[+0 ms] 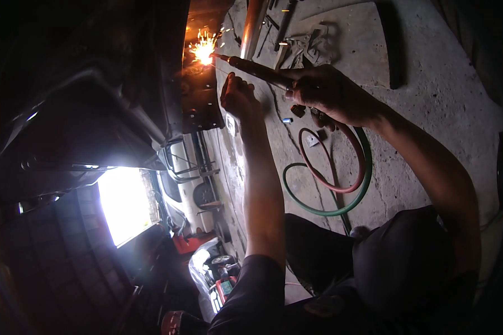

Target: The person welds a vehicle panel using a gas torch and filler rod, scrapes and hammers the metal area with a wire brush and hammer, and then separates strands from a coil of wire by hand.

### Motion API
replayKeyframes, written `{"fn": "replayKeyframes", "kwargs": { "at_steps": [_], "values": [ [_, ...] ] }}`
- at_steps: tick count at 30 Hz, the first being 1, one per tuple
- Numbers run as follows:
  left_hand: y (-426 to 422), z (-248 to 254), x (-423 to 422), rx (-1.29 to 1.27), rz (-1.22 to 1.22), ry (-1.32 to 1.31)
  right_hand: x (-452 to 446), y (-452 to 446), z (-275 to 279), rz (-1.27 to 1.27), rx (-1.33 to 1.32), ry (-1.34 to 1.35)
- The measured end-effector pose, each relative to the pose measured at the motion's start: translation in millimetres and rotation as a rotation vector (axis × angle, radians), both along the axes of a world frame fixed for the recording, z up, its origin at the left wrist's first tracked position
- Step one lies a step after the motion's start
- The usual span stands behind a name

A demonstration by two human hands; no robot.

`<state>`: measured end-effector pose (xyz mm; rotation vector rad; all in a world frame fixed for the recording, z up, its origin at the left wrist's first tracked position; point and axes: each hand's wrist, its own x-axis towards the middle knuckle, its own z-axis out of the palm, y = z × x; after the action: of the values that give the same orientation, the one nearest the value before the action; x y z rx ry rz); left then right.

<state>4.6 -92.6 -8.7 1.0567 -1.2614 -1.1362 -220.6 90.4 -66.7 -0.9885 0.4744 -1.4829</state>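
Note:
My left hand point(240, 99) is closed, pinching a thin rod point(220, 68) whose far end reaches the sparks. My right hand point(332, 94) is wrapped round the handle of a torch point(258, 71). The torch tip points left at a bright glow with flying sparks point(204, 49) on a dark metal panel point(198, 97). Orange light falls on the panel around the glow. A red hose point(360, 162) and a green hose point(324, 213) hang in loops below my right hand.
Dark vehicle bodywork point(72, 106) fills the upper left. Metal scraps point(313, 46) and a curved panel point(363, 33) lie on the concrete floor point(399, 162). A white vehicle point(179, 173), a bright opening point(127, 204) and a red-and-black machine point(225, 286) stand beyond my left arm.

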Motion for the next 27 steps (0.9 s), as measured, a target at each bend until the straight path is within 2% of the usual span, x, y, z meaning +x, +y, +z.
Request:
{"fn": "replayKeyframes", "kwargs": {
  "at_steps": [8, 14, 17, 20, 22, 24, 26, 27],
  "values": [
    [13, 6, -14, -0.023, 0.122, -0.126, -1, 5, 6, -0.040, 0.072, 0.051],
    [7, 6, -7, -0.020, 0.024, -0.044, 0, 8, 9, -0.034, 0.080, -0.027],
    [7, 6, -12, -0.019, 0.076, -0.078, -1, 10, 11, -0.034, 0.076, -0.007],
    [2, 2, 1, -0.007, -0.070, -0.001, -4, 10, 11, 0.017, 0.095, 0.023],
    [-6, -7, 8, -0.153, -0.043, -0.194, -3, 11, 11, 0.003, 0.080, 0.008],
    [-7, -8, 8, -0.158, -0.076, -0.169, -1, 8, 6, -0.008, 0.049, -0.006],
    [2, 2, 3, -0.020, -0.166, 0.073, 2, 2, -4, -0.013, 0.001, -0.022],
    [6, 4, -2, -0.004, -0.124, 0.092, 1, 2, -3, 0.003, 0.019, -0.017]
  ]
}}
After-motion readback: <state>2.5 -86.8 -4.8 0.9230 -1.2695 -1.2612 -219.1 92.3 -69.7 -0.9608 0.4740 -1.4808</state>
